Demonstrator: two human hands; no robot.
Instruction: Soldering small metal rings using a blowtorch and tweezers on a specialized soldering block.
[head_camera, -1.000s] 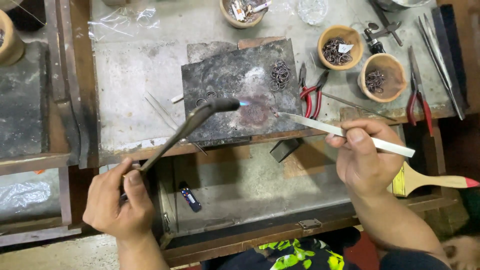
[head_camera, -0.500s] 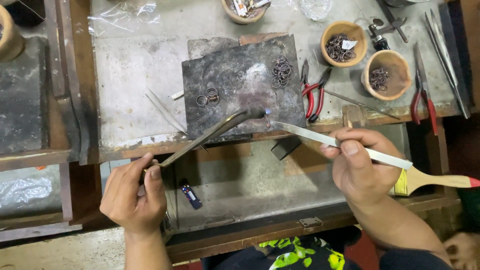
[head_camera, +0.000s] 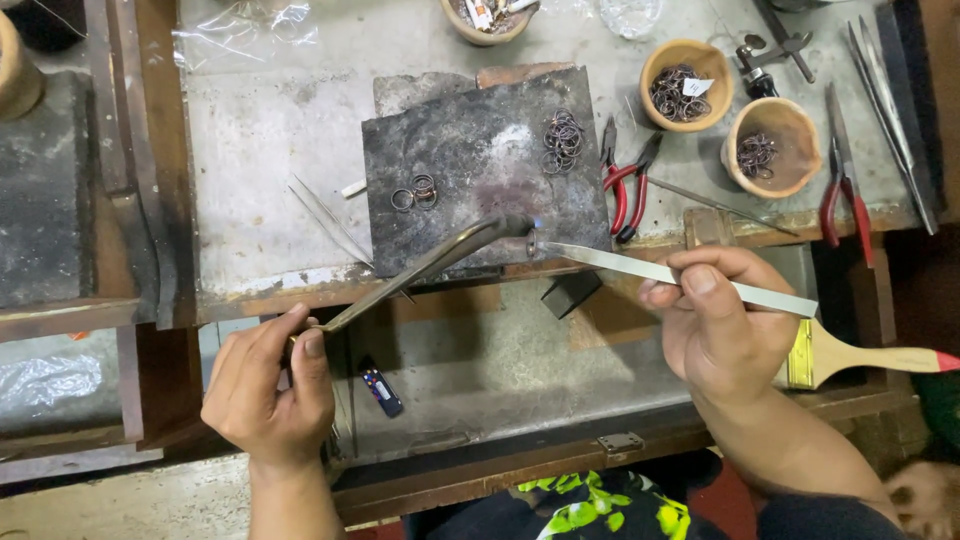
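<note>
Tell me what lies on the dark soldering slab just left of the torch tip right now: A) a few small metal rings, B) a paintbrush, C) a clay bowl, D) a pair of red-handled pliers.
A: a few small metal rings lie on the dark slab, up and left of the torch tip held by the left hand.

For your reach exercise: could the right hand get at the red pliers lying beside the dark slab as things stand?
Probably yes: the red pliers lie bare just beyond the right hand, nothing between, though it holds tweezers.
</note>
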